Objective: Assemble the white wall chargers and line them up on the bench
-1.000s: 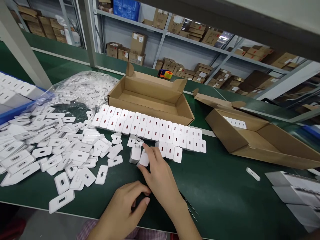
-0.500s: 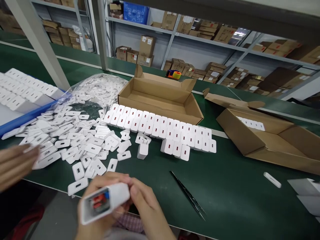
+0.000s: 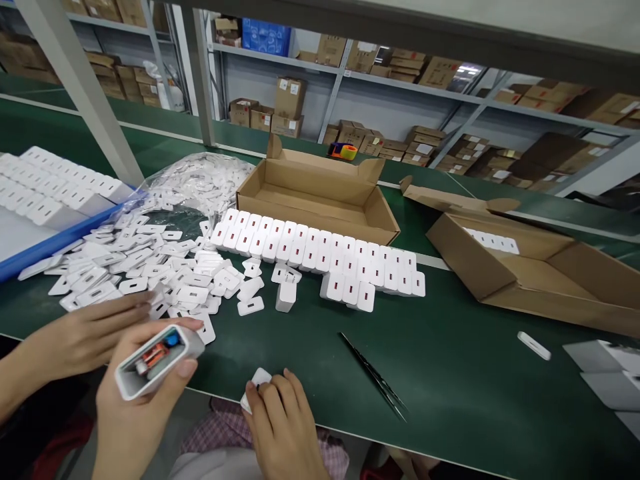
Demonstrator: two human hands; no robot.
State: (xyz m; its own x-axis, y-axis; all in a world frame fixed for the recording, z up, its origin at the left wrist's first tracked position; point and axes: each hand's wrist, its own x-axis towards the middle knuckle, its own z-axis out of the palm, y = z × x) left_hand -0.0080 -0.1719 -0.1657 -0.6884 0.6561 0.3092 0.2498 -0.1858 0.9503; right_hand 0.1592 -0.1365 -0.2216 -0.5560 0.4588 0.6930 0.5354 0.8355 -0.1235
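Note:
My left hand (image 3: pixel 135 407) is closed round a white charger shell (image 3: pixel 155 357) with its open end up; red and blue parts show inside. My right hand (image 3: pixel 285 423) rests at the table's near edge and pinches a small white cover plate (image 3: pixel 256 385). A heap of white cover plates (image 3: pixel 150 267) lies just beyond my left hand. Another person's hand (image 3: pixel 90 333) reaches in from the left and touches the heap's near edge. Rows of finished white chargers (image 3: pixel 320 257) with red ports stand mid-table. One charger (image 3: pixel 286 295) stands alone in front of them.
Black tweezers (image 3: pixel 375 383) lie right of my right hand. An open cardboard box (image 3: pixel 320 193) sits behind the rows, and a second box (image 3: pixel 540 280) holding a few chargers at the right. A blue tray (image 3: pixel 30 243) of chargers is far left. A clear bag (image 3: pixel 200 177) holds more plates.
My left hand has carried the shell to the left. My right hand has let go of it and now pinches a cover plate. The other person's hand has moved in to the heap.

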